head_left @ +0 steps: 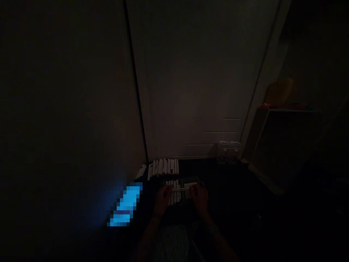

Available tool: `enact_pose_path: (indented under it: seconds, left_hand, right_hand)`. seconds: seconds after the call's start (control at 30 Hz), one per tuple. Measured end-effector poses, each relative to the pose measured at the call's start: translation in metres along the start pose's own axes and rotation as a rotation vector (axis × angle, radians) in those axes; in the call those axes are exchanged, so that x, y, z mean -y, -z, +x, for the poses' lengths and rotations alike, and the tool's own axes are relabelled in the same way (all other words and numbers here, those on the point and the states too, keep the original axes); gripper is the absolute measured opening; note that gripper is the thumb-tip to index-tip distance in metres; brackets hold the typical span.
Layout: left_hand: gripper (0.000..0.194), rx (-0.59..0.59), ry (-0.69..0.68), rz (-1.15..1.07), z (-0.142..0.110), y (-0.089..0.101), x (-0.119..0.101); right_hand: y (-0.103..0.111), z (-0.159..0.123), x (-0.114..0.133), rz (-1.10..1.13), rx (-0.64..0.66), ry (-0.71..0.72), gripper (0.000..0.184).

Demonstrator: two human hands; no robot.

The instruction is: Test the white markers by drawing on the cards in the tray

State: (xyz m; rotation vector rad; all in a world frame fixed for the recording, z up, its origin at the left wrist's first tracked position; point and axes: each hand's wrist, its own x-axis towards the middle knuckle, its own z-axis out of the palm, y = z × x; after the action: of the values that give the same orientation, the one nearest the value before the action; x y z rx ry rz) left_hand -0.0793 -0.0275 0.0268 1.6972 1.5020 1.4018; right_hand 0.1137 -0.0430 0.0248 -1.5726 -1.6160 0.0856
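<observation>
A white marker [180,189] with dark print lies crosswise between my two hands. My left hand [163,199] pinches its left end. At the other end, the fingers of my right hand [200,198] are closed on it. Right below is an open clear case [202,182], dim in the low light. Several white markers [171,198] stand side by side in the case's left half. A pale card or paper [188,195] lies in the right half, partly hidden by my right hand.
Behind the case is a row of white markers [165,167], with a smaller group of markers [140,171] to its left. Two clear containers [223,153] stand by the wall panel [196,91]. A blurred blue glowing rectangle [127,203] is at left, a box-like unit [283,145] at right.
</observation>
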Motion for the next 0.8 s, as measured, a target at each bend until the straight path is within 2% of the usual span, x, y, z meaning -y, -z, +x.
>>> enact_pose_path:
  seconds: [0.57,0.8]
  left_hand:
    - [0.037,-0.001,-0.027,0.022,0.002,-0.002,0.012]
    - [0.038,0.001,-0.001,-0.010,0.002,-0.001,0.008]
  right_hand:
    - [-0.001,-0.001,-0.001,-0.019,-0.010,0.016,0.024]
    - [-0.001,0.000,-0.001,-0.024,-0.008,0.001,0.024]
